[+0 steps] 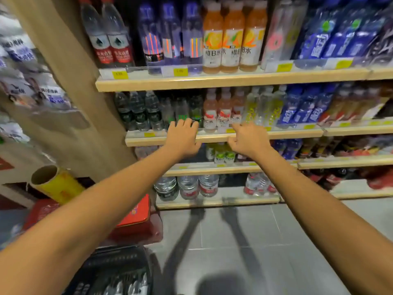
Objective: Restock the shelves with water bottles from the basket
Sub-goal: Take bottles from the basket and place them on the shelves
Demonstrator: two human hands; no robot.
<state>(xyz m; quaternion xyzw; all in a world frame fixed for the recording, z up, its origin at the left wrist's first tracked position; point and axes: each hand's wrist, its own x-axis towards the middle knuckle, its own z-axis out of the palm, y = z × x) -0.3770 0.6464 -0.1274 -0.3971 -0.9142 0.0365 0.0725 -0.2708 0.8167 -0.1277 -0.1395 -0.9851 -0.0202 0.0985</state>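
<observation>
My left hand (183,136) is at the front edge of the second shelf (276,135). Its fingers bend forward against the foot of the clear green-labelled water bottles (185,109), and the fingertips are hidden behind the knuckles. My right hand (246,139) hovers at the same shelf edge in front of the pink-labelled drink bottles (223,111), fingers loosely curled with nothing in them. The black basket (95,265) sits on the floor at the bottom left with several water bottles (127,286) inside.
Dark-labelled water bottles (138,109) stand left of my left hand. Red-labelled water (106,37) and orange drinks (231,37) fill the top shelf. Large water bottles (187,187) line the lowest shelf. A yellow roll (55,184) and red boxes (136,211) sit left of the grey tiled floor (276,241).
</observation>
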